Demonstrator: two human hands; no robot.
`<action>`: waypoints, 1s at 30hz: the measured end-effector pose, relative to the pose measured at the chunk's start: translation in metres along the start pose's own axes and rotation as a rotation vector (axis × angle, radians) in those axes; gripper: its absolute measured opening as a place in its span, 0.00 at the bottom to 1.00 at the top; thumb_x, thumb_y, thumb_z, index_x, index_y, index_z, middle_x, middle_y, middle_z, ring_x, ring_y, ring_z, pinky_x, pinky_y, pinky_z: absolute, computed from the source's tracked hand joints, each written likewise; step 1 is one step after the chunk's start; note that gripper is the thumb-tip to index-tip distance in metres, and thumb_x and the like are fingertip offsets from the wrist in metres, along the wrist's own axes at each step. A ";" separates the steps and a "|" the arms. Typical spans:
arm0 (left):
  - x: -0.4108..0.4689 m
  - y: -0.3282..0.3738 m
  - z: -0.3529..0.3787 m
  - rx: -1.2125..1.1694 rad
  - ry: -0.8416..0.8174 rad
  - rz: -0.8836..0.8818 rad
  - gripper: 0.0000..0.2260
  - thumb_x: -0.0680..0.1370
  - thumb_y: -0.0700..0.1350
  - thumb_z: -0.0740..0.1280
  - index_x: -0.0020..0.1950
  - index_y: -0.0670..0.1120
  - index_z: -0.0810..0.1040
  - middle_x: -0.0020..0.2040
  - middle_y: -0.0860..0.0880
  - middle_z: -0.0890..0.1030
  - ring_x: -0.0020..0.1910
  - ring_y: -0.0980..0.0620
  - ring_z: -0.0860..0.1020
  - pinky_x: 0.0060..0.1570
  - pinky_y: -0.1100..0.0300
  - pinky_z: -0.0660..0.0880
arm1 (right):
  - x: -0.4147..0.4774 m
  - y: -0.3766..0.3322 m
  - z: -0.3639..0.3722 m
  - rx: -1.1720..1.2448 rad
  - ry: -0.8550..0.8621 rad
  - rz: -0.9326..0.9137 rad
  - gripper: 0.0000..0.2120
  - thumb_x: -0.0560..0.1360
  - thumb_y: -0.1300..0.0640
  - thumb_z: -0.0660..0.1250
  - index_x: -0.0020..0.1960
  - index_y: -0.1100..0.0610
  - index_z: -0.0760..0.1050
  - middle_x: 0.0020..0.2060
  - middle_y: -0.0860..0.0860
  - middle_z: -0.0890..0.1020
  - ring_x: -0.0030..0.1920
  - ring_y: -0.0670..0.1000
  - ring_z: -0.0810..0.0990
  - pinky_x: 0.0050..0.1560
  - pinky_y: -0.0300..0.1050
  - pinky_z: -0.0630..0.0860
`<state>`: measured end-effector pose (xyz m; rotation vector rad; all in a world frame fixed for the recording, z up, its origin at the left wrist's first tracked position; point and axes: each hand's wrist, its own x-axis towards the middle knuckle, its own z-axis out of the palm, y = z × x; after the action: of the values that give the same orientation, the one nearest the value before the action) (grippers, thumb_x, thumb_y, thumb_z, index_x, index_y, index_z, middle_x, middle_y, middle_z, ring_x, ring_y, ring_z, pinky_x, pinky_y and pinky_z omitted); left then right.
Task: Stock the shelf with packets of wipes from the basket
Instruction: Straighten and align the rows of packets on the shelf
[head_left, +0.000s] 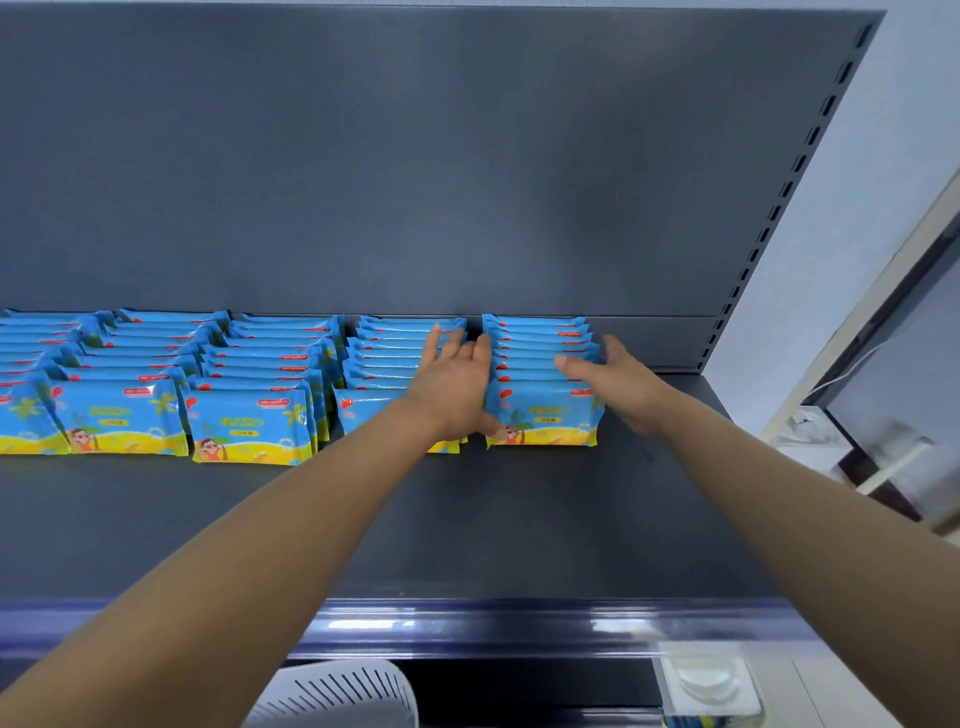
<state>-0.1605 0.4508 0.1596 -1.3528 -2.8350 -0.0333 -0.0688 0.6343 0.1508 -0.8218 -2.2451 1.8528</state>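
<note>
Both open and gripping nothing, the left hand (457, 382) and right hand (621, 382) flanked the rightmost row of wipes packets (543, 410) on the shelf (519, 519), where even pressure from both sides would likely square it, the basket (337, 693) sitting below.

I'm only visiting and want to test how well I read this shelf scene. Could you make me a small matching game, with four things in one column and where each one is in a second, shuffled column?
Things:
1. left hand
2. right hand
3. basket
4. rightmost row of packets

Places:
A. below the front edge of the shelf
B. between the two hands
C. against the right side of the rightmost row
D. over the gap between the two rightmost rows

Pairs: 1-D, 2-C, 3-A, 4-B
</note>
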 end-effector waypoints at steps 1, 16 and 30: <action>0.004 0.002 0.000 0.023 -0.008 0.007 0.48 0.68 0.62 0.70 0.75 0.39 0.48 0.74 0.44 0.62 0.76 0.45 0.47 0.72 0.46 0.35 | 0.001 0.000 0.000 0.063 -0.021 0.022 0.29 0.75 0.51 0.68 0.71 0.58 0.59 0.64 0.52 0.74 0.60 0.53 0.77 0.64 0.54 0.73; -0.013 -0.042 -0.005 0.005 0.062 0.019 0.52 0.65 0.59 0.74 0.76 0.46 0.44 0.77 0.47 0.52 0.76 0.49 0.45 0.71 0.49 0.33 | -0.003 -0.010 0.007 -0.357 0.292 -0.323 0.27 0.75 0.48 0.65 0.70 0.58 0.64 0.67 0.54 0.69 0.63 0.52 0.72 0.46 0.41 0.79; -0.034 -0.086 0.007 0.316 -0.049 -0.005 0.37 0.75 0.39 0.64 0.76 0.41 0.43 0.76 0.42 0.51 0.75 0.44 0.51 0.74 0.52 0.51 | -0.007 0.001 0.044 -1.259 0.015 -0.492 0.41 0.73 0.47 0.69 0.76 0.55 0.50 0.76 0.52 0.53 0.76 0.54 0.49 0.75 0.50 0.44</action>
<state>-0.2060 0.3703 0.1512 -1.2920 -2.7282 0.4343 -0.0812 0.5929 0.1408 -0.2496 -3.0662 0.0930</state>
